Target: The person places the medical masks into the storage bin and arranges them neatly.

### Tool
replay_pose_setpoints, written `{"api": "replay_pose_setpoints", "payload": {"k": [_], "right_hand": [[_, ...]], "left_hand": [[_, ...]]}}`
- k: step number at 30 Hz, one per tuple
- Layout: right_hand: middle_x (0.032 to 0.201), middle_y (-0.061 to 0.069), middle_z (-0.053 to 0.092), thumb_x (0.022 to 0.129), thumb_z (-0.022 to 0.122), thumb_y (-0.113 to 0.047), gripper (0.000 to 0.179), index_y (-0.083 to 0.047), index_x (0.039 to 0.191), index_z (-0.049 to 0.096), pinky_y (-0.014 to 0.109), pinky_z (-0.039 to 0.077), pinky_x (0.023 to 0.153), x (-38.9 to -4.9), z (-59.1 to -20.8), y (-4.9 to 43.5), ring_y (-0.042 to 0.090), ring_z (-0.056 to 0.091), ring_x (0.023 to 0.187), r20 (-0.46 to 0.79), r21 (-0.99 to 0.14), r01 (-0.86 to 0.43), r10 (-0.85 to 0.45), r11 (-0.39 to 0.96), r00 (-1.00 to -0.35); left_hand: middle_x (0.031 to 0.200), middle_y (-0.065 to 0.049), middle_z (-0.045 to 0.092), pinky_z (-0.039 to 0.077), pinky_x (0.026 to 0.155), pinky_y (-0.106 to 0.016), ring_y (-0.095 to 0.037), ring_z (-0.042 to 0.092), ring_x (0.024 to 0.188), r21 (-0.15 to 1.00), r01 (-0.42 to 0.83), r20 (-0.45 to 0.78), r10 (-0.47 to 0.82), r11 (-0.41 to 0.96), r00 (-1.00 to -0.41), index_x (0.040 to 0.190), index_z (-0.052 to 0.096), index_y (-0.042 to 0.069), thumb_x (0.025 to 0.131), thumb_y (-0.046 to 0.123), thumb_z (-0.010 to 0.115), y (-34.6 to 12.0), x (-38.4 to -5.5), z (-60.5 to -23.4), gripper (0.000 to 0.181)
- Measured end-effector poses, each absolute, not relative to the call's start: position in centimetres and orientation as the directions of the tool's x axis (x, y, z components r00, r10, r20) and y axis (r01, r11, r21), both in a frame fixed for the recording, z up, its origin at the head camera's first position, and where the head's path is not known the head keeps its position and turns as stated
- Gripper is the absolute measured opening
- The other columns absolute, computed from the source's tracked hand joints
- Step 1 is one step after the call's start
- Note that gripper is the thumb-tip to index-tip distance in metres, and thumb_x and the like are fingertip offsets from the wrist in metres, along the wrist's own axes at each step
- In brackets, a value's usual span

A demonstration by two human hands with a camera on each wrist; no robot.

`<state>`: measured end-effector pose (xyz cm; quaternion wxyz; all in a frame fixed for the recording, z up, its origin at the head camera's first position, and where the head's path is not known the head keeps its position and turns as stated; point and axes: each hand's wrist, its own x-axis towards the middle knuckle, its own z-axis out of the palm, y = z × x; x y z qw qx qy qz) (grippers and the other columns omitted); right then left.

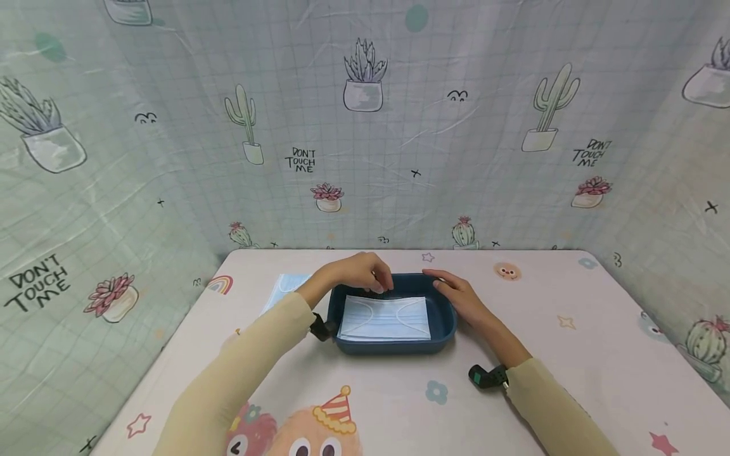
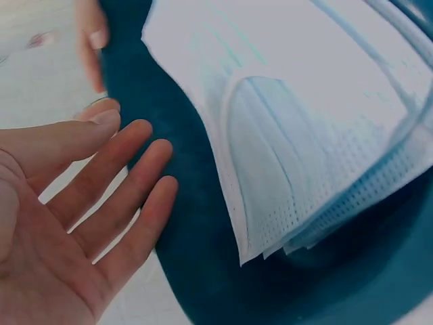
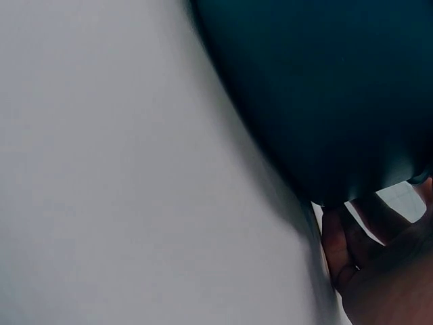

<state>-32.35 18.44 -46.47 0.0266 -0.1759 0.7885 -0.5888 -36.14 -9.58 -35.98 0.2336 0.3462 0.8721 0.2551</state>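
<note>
A dark blue rectangular bin [image 1: 393, 348] sits on the table with several light blue face masks [image 1: 384, 318] stacked flat inside, ear loops showing on top. My left hand [image 1: 365, 272] is above the bin's far left part. In the left wrist view, its fingers [image 2: 155, 210] are spread and loosely bent beside the masks [image 2: 318, 128], with nothing held. My right hand [image 1: 464, 301] grips the far right corner of the bin, thumb at the rim. Its fingers [image 3: 335, 240] show against the bin's outer wall [image 3: 325, 101] in the right wrist view.
Left of the bin, another face mask [image 1: 281, 290] lies on the table, partly hidden by the left arm. The table [image 1: 513, 405] has a pale cartoon-print cover. A cactus-print curtain [image 1: 274, 190] hangs behind and on both sides.
</note>
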Motion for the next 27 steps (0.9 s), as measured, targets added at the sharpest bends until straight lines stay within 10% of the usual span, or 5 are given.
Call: {"api": "replay_pose_setpoints", "payload": {"k": [14,27], "right_hand": [[0.159,0.017,0.048,0.110,0.048,-0.019,0.042,-0.007,0.149,0.054,0.060,0.023,0.128,-32.2,-46.3,18.5,0.036,0.033,0.155,0.152,-0.942,-0.232,-0.308,0.243,-0.939],[0.159,0.017,0.049,0.110,0.047,-0.019,0.042,-0.006,0.150,0.053,0.059,0.022,0.128,-32.2,-46.2,18.5,0.036,0.032,0.156,0.161,-0.938,-0.244,-0.314,0.245,-0.936]], "left_hand": [[0.121,-0.014,0.074,0.063,0.089,-0.038,-0.018,0.073,0.102,0.891,0.251,0.034,0.495,0.379,-0.868,0.126,0.072,0.013,0.098,0.019,0.069,-16.0,-33.2,-37.9,0.028],[0.121,-0.019,0.071,0.062,0.085,-0.026,-0.014,0.073,0.097,0.923,0.066,0.083,-0.029,0.378,-0.996,0.131,0.065,0.005,0.101,0.023,0.067,-25.3,-30.4,-41.3,0.036]]}}
